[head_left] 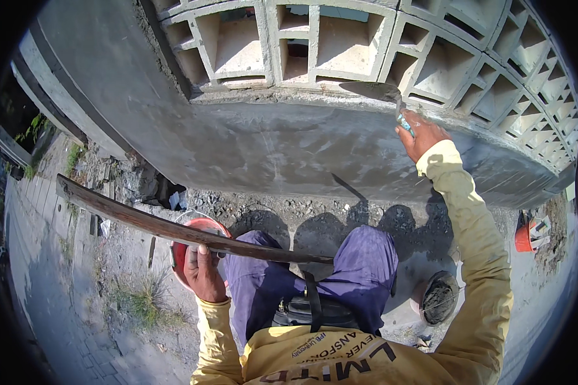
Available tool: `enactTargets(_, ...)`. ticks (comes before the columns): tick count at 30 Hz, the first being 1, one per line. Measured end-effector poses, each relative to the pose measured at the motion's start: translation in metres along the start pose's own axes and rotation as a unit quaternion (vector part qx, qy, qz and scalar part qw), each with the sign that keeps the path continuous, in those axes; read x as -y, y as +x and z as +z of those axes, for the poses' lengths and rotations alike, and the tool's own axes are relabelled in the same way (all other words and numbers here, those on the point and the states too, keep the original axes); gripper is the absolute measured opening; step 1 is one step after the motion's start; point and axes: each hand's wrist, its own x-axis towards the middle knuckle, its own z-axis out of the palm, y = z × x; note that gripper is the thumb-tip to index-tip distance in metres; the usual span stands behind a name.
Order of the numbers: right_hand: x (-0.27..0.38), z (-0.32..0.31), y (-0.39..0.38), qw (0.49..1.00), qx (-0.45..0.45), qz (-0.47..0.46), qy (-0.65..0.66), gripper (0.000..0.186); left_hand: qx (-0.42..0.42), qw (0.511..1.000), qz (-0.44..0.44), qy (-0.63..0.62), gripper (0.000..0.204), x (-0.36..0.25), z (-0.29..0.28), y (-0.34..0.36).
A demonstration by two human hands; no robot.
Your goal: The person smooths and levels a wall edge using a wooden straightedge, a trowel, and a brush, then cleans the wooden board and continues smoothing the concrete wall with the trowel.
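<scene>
My right hand [422, 133] is closed round the blue-patterned handle of a trowel [371, 90]. Its blade lies at the ledge between the grey plastered wall [270, 147] and the pierced concrete blocks [340, 45] above; whether it touches them I cannot tell. With my left hand [205, 274] I grip a long, narrow wooden board [141, 217], thumb on the upper side. The board slants from the far left to above my knees. Beneath it, partly hidden by the board and my hand, stands a red bucket [180, 260].
To my right stands a bucket of grey mortar [440, 298]. Farther right is an orange-red container [525, 236] with pieces in it. Rubble [282, 206] lines the wall's foot. Grass [149, 298] grows through the paving on the left, and a concrete column [103, 70] rises at upper left.
</scene>
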Motion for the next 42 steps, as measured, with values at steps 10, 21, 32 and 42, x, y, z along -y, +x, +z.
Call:
enactTargets(10, 0.116, -0.005, 0.025, 0.995, 0.022, -0.032, 0.088, 0.045, 0.011, 1.0, -0.02, 0.004, 0.026, 0.005, -0.013, -0.002)
enactTargets(21, 0.175, -0.024, 0.036, 0.994, 0.098, -0.031, 0.032, 0.037, -0.032, 0.998, -0.039, -0.025, 0.024, 0.004, -0.026, -0.003)
enactTargets(32, 0.184, -0.009, 0.043, 0.995, 0.074, -0.054, 0.034, 0.037, -0.037, 0.998, -0.035, -0.048, 0.022, -0.001, -0.035, 0.001)
enactTargets(42, 0.204, -0.023, 0.04, 0.994, 0.088, -0.06, -0.006, 0.043, -0.045, 0.993, -0.047, -0.097, 0.018, 0.011, -0.037, 0.002)
